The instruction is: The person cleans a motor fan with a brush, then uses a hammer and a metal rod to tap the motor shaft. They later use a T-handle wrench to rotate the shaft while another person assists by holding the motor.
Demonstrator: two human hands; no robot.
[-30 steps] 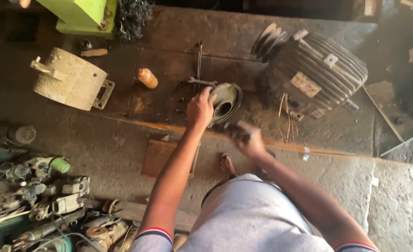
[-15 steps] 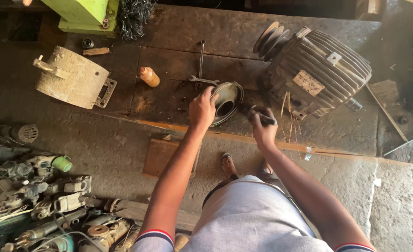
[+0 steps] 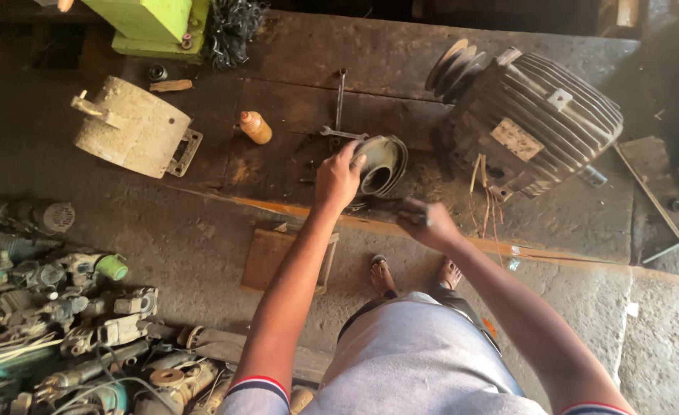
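left hand (image 3: 338, 178) grips rim of ring (image 3: 382, 163), fingers closed on it. right hand (image 3: 425, 223) closed around dark tool, kind not clear. for good work: keep ring steady, tool low at edge. ring round, grey metal, hollow, tilted on slab (image 3: 401, 61) beside motor (image 3: 535, 123).

On the worktop (image 3: 432, 54) the round metal housing (image 3: 382, 163) lies centre, a spanner (image 3: 340, 98) just behind it. The ribbed motor (image 3: 539, 123) sits to its right; a small bottle (image 3: 255, 127) and a drum-shaped casing (image 3: 132, 127) lie to its left. Power tools (image 3: 63, 307) are heaped on the floor (image 3: 201, 223), lower left.
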